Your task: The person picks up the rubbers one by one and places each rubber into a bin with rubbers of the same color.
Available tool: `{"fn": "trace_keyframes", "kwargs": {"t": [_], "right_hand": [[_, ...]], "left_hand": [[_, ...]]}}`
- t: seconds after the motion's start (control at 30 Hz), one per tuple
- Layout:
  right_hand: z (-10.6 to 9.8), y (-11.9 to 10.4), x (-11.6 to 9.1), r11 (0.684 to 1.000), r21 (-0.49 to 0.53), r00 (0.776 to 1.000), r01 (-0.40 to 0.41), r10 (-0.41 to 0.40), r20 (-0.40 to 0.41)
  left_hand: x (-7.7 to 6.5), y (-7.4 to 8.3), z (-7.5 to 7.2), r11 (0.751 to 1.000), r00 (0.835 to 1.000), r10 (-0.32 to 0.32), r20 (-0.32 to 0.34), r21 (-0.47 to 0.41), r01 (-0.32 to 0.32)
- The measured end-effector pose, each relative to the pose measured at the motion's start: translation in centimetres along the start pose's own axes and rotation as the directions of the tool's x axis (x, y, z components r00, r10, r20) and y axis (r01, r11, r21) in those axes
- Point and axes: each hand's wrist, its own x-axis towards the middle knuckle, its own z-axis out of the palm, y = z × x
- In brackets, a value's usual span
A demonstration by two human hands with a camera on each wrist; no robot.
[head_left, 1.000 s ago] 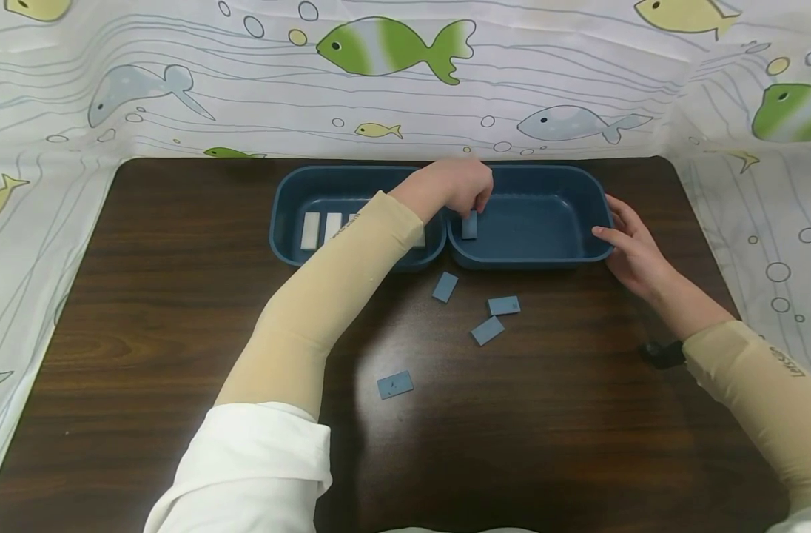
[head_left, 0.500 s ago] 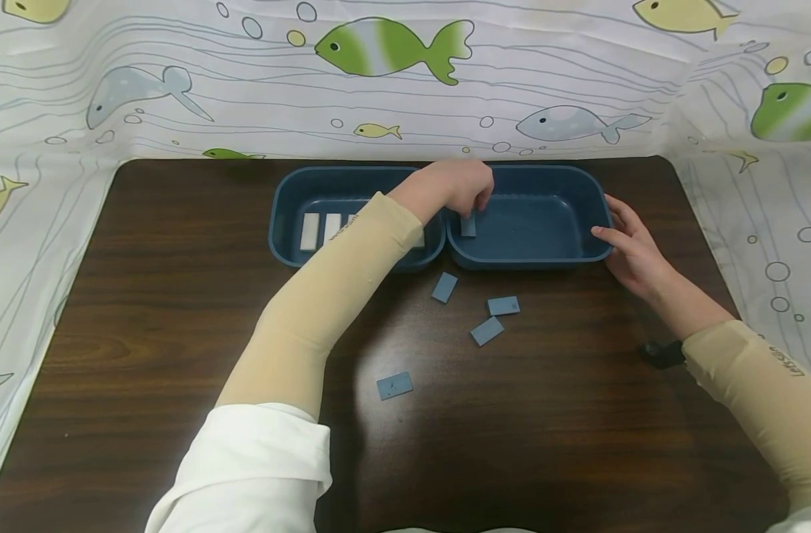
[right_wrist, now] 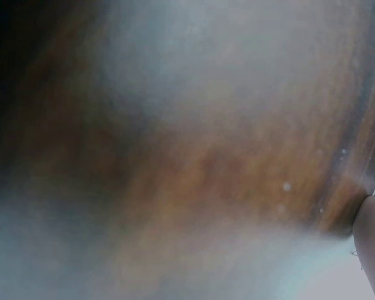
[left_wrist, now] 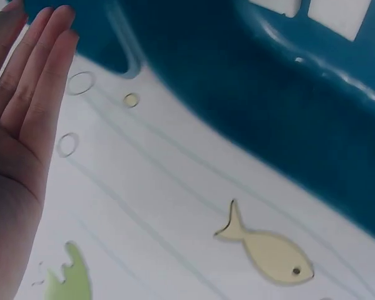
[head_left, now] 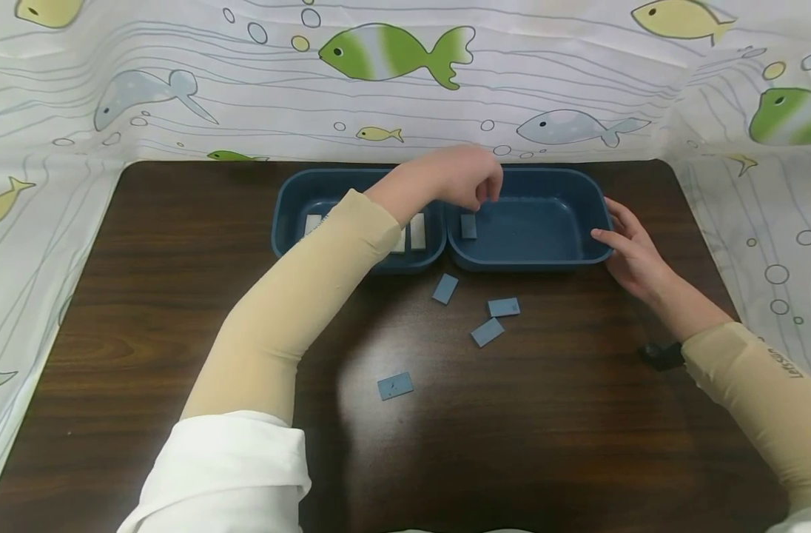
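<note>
My left hand is above the left end of the right-hand blue bin, its fingers loosely bent and holding nothing. In the left wrist view the same hand shows its fingers fairly straight. A small blue-grey rectangular block stands inside that bin, just below the fingertips and apart from them. My right hand grips the bin's right end, its thumb over the rim and the fingers along the outer wall. The right wrist view is mostly blurred brown.
A second blue bin adjoins on the left, with several white blocks partly behind my left forearm. Loose blue-grey blocks lie in front: one near the bins, two close together, one nearer me. A fish-patterned cloth surrounds the table.
My left hand has let go of the blue-grey block and lifted slightly up from it. The block stays in the right-hand bin. My right hand has not moved.
</note>
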Motion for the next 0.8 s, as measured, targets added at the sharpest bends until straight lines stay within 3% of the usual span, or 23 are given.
{"fn": "trace_keyframes", "kwargs": {"t": [0.27,0.47,0.8], "right_hand": [[0.2,-0.1,-0.1,1.000,0.002,1.000,0.001,-0.001,0.003],[0.2,-0.1,-0.2,1.000,-0.013,1.000,0.000,0.000,-0.001],[0.1,-0.2,-0.2,1.000,-0.025,1.000,-0.013,0.012,-0.017]], "left_hand": [[-3.4,0.9,-0.4,0.996,0.992,0.081,-0.096,-0.024,-0.083],[-6.1,1.6,-0.2,0.995,0.990,0.095,-0.104,-0.016,-0.097],[-9.5,2.6,2.4,0.986,0.982,0.162,-0.092,-0.012,-0.164]]}}
